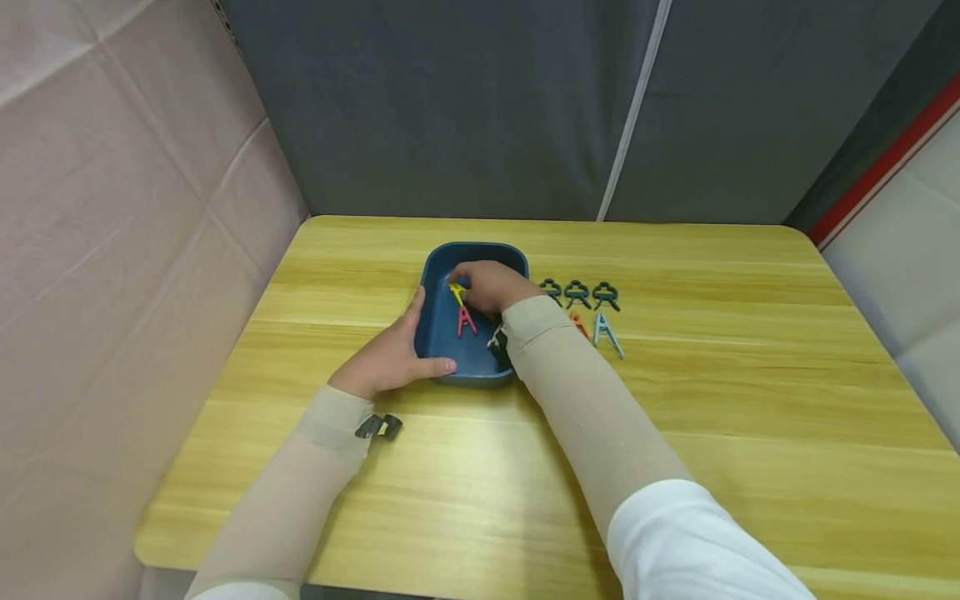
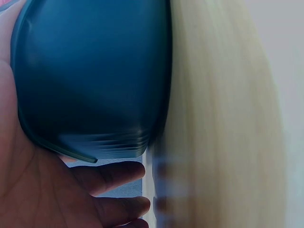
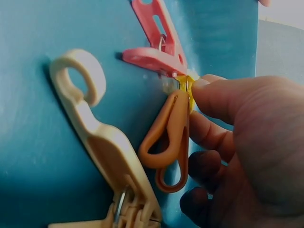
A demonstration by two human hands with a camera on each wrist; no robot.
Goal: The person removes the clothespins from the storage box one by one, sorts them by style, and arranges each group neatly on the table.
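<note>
One yellow clip (image 1: 457, 292) | right hand (image 1: 491, 286) pinches | long axis tilted toward tray's (image 1: 480, 254) far-left

Clips (image 1: 465, 319) in the tray (image 1: 437, 279), more clips (image 1: 577, 293) right of it
</note>
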